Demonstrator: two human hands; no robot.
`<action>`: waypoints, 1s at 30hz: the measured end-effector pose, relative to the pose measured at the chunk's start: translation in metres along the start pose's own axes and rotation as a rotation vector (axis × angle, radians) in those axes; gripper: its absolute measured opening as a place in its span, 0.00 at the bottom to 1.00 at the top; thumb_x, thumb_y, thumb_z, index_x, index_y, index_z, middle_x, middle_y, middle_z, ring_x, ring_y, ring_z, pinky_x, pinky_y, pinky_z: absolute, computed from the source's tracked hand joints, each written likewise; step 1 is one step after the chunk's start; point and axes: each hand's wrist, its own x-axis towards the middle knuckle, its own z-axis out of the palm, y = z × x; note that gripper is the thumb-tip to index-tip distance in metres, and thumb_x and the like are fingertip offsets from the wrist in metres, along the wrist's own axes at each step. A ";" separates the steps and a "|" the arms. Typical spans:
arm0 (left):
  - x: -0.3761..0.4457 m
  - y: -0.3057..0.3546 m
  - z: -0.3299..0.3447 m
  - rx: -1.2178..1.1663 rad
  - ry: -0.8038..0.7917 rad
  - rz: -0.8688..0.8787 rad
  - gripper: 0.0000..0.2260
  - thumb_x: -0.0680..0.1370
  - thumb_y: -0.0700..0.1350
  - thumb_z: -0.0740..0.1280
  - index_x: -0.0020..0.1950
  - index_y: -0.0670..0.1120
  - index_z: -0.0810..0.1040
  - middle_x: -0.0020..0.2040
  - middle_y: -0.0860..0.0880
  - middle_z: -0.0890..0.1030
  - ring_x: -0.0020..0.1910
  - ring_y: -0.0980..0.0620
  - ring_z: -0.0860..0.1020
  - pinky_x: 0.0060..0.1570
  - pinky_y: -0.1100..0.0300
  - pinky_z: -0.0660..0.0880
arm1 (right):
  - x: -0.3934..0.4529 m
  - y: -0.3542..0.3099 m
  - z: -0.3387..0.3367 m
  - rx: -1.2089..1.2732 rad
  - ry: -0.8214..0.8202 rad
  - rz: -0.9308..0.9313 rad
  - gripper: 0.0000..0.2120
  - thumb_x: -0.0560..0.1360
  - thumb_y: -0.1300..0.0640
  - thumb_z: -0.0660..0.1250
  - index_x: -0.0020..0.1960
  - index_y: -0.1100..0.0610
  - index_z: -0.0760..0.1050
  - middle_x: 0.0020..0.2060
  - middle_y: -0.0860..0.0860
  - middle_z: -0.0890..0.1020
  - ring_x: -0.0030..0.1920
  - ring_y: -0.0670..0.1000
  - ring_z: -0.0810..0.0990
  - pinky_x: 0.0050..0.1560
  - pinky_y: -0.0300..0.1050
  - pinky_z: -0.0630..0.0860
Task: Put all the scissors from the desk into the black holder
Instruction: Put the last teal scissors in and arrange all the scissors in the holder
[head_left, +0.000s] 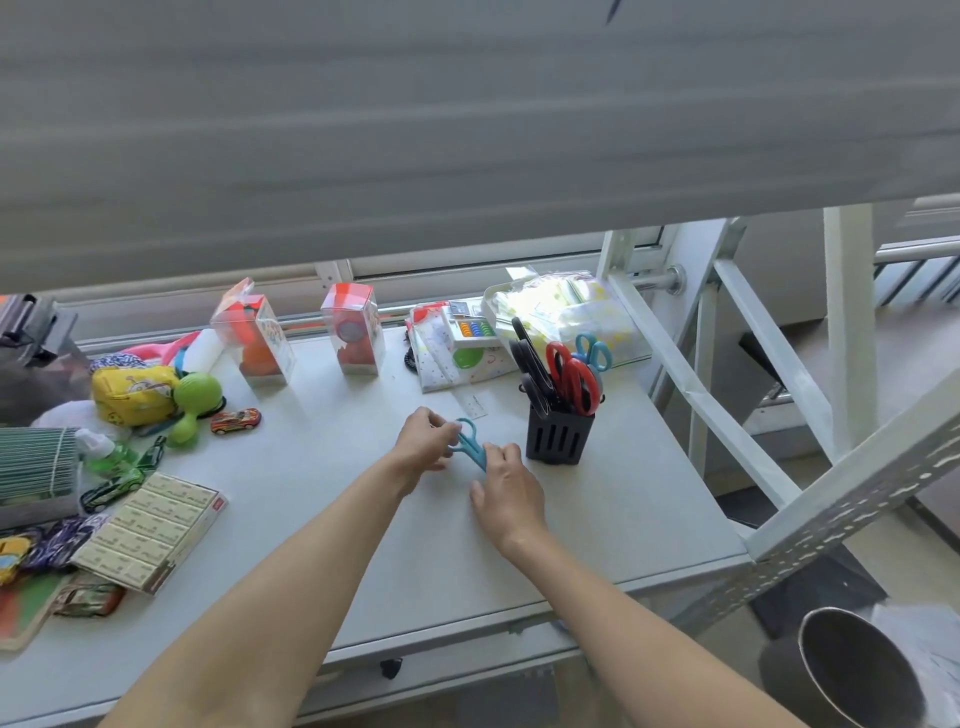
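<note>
Two hands on teal scissors, black holder beside

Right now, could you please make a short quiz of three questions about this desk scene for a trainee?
1. True or false: the black holder already contains scissors.
2. Which colour are the scissors between the left hand and the right hand? A) red B) teal C) black
3. On which side of the hands does the holder stand?

Key
1. True: black, red and blue-handled pairs stand in it.
2. B
3. The person's right.
</note>
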 end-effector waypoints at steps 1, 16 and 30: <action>-0.007 0.002 -0.001 -0.036 -0.018 0.024 0.07 0.81 0.47 0.64 0.49 0.44 0.70 0.47 0.44 0.81 0.40 0.51 0.79 0.37 0.59 0.74 | -0.003 0.002 -0.001 -0.014 0.033 -0.003 0.16 0.78 0.51 0.63 0.64 0.54 0.70 0.55 0.53 0.74 0.50 0.56 0.80 0.44 0.47 0.73; -0.050 0.027 0.012 -0.010 -0.098 0.253 0.13 0.80 0.48 0.66 0.61 0.43 0.74 0.53 0.47 0.79 0.39 0.53 0.78 0.35 0.63 0.73 | -0.049 0.078 -0.079 0.645 0.524 -0.027 0.03 0.80 0.59 0.62 0.48 0.57 0.72 0.38 0.52 0.78 0.36 0.45 0.77 0.39 0.32 0.73; -0.036 0.072 0.051 0.224 -0.244 0.364 0.19 0.75 0.37 0.69 0.66 0.43 0.72 0.65 0.38 0.73 0.44 0.53 0.75 0.34 0.65 0.73 | 0.035 0.063 -0.163 0.683 0.391 -0.046 0.15 0.81 0.57 0.59 0.47 0.68 0.77 0.38 0.64 0.82 0.39 0.64 0.81 0.42 0.58 0.80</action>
